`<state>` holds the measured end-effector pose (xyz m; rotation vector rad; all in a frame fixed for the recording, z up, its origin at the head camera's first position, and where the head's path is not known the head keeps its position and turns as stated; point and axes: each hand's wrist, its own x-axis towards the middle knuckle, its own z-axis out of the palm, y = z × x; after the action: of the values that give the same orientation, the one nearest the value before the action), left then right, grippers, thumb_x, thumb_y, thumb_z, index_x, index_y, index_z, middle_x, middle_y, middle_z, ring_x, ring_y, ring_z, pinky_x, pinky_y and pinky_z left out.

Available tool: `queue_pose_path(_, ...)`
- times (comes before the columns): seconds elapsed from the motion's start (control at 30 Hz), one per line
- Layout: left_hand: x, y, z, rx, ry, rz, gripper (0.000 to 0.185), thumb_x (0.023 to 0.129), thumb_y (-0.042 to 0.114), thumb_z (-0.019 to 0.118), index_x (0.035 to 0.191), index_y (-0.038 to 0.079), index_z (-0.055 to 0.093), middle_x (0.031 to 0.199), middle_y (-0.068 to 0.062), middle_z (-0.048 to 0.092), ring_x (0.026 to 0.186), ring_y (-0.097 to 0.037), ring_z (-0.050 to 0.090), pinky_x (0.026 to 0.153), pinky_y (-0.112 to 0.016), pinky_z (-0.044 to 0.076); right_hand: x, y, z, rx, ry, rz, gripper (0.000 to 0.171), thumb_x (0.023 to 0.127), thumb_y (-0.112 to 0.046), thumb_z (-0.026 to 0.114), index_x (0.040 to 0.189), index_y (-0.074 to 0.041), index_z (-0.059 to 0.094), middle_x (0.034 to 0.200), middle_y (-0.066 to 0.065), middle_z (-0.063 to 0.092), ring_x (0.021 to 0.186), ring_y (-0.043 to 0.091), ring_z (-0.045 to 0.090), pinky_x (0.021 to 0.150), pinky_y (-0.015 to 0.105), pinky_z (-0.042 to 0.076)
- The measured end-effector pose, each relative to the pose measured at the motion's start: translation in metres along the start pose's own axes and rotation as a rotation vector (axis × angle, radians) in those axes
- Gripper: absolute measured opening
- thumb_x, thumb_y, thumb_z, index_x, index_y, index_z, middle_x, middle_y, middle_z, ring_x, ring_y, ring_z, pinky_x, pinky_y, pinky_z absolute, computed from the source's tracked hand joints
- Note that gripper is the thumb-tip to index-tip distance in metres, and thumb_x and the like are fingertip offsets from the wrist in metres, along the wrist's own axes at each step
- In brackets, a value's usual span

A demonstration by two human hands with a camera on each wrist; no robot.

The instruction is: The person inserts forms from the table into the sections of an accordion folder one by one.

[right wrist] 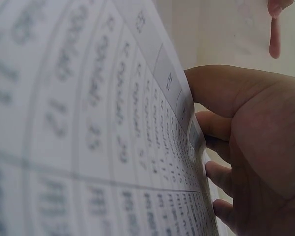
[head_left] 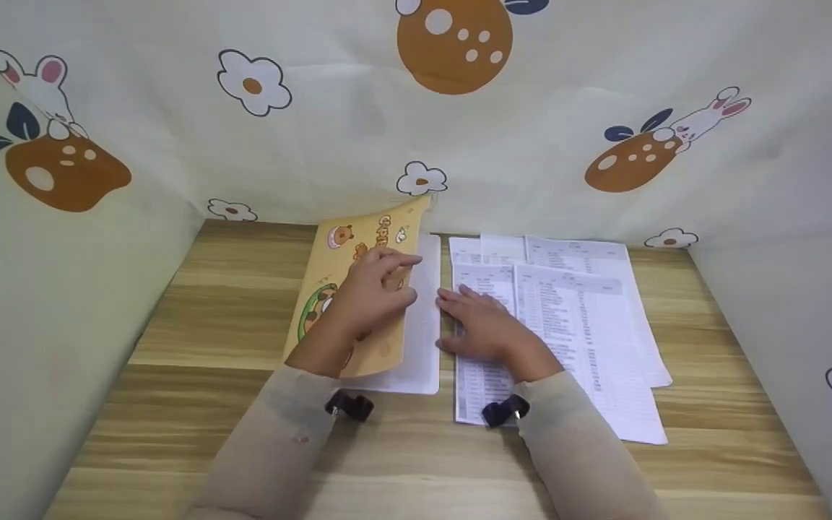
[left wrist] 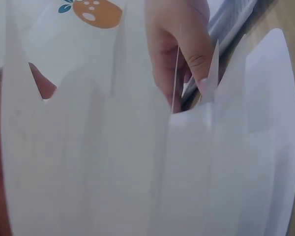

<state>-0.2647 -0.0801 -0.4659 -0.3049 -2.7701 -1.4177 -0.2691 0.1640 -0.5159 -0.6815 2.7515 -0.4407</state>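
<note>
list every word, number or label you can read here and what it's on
"CAP", on the yellow cover; any letters after it are unclear.
"12", blurred, on a printed sheet in the right wrist view.
Other print on the sheets: too small or blurred to read.

A printed sheet [right wrist: 78, 123] is seen close up beside the palm of the right hand [right wrist: 265, 142], its surface covered in ruled lines, characters and two-digit numbers, much of it blurred. A grey-shaded band is printed along the side nearest the thumb [right wrist: 211, 83]. The right thumb and fingers are spread slightly apart and reach toward the sheet; their tips are met by its outline, and whether any part is tucked behind it cannot be told. Past the right thumb, well apart from it, part of the left hand [right wrist: 278, 10] is shown, with one finger pointed straight down. A pale backdrop [right wrist: 226, 34] is seen behind both hands.
</note>
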Motion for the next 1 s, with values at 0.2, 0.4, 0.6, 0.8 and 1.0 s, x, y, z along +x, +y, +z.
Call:
queue_pose_path(0.2,0.0,-0.001,-0.006,-0.057,0.002,-0.015,0.055,0.081,0.029,0.071,0.135,0.039,0.071,0.143,0.006,0.056,0.124,-0.023,0.057,0.104,-0.048,0.051,0.0,0.001,0.001,0.01,-0.01,0.026,0.082,0.095,-0.058,0.07,0.166,-0.031,0.038,0.176,-0.017,0.027,0.169,0.023,0.016,0.136,0.056,0.015)
queue_pose_path(0.4,-0.001,-0.003,-0.014,-0.14,-0.008,-0.014,0.053,0.083,0.027,0.072,0.135,0.04,0.071,0.146,0.005,0.054,0.128,-0.024,0.055,0.11,-0.049,0.049,0.0,-0.001,-0.001,0.015,-0.018,0.033,0.083,0.095,-0.057,0.07,0.167,-0.032,0.036,0.176,-0.016,0.027,0.169,0.024,0.015,0.136,0.057,0.014)
queue_pose_path(0.6,-0.003,-0.007,-0.027,-0.249,-0.011,0.0,0.052,0.088,0.022,0.071,0.139,0.034,0.07,0.149,0.005,0.055,0.129,-0.027,0.055,0.112,-0.05,0.049,0.0,-0.002,-0.002,0.01,-0.026,0.053,0.084,0.095,-0.059,0.071,0.167,-0.036,0.034,0.176,-0.017,0.026,0.169,0.023,0.014,0.136,0.056,0.014)
queue_pose_path(0.8,-0.004,-0.011,-0.039,-0.3,0.026,0.052,0.052,0.091,0.015,0.062,0.141,0.029,0.069,0.146,0.001,0.055,0.119,-0.026,0.056,0.103,-0.046,0.052,0.0,-0.002,-0.003,0.011,-0.029,0.021,0.082,0.096,-0.056,0.07,0.166,-0.031,0.037,0.177,-0.015,0.027,0.169,0.025,0.015,0.136,0.057,0.014)
queue_pose_path(1.0,-0.003,-0.012,-0.046,-0.374,0.056,0.068,0.05,0.094,0.009,0.056,0.14,0.021,0.071,0.146,0.0,0.055,0.121,-0.025,0.052,0.109,-0.046,0.048,-0.001,0.0,-0.003,0.004,-0.023,-0.013,0.08,0.097,-0.053,0.069,0.165,-0.025,0.04,0.177,-0.011,0.029,0.169,0.03,0.016,0.135,0.059,0.016)
